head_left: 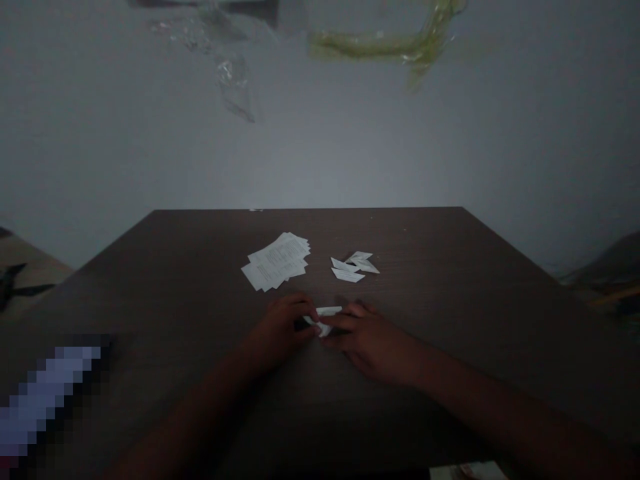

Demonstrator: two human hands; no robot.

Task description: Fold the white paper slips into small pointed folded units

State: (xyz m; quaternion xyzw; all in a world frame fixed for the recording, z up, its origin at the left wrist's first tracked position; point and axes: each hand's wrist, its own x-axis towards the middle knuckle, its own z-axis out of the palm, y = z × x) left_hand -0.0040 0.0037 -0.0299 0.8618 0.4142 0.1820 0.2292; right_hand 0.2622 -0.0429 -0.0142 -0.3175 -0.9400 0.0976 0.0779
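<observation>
A small white piece of folded paper lies on the table between my two hands. My left hand grips its left end, with thumb and fingers closed around the edge. From the other side my right hand touches the paper, its index finger stretched across it and the other fingers partly hidden. Just beyond, several folded paper pieces with slanted ends lie in a loose group. To their left is a spread stack of printed paper sheets.
The dark wooden table ends against a pale wall with yellowish tape and clear tape on it. A blurred-out bright object is at the table's left. Dark items show beyond both sides.
</observation>
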